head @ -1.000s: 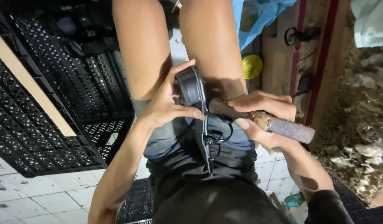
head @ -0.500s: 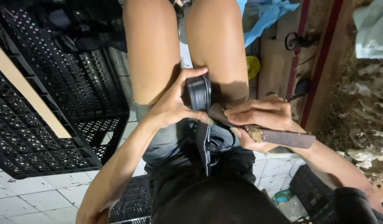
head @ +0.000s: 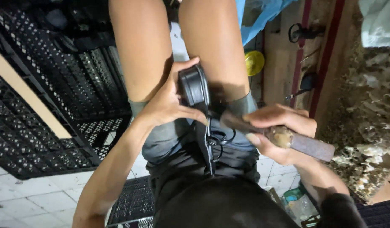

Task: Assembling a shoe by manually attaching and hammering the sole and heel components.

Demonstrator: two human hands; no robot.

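Note:
I look down at my lap and bare legs. My left hand (head: 167, 105) grips a round black part (head: 194, 86) on its edge, between my knees. A thin black wire loop (head: 220, 139) hangs beneath it over my dark shorts. My right hand (head: 279, 133) is closed around a rusty brown tool (head: 307, 145) with a thick handle; its front end points left toward the black part and lies close to it. Whether the tool tip touches the part is hidden by my fingers.
Black plastic crates (head: 47, 97) are stacked at the left, with a pale wooden slat (head: 30, 99) across them. White floor tiles (head: 30, 198) lie below. At the right are a yellow round object (head: 254, 62), a wooden board (head: 283, 55), blue plastic sheet (head: 262, 14) and rough debris (head: 368, 126).
The black part has been lifted slightly higher between my knees and turned more edge-on. My right hand with the tool stays next to it. The view has shifted a little.

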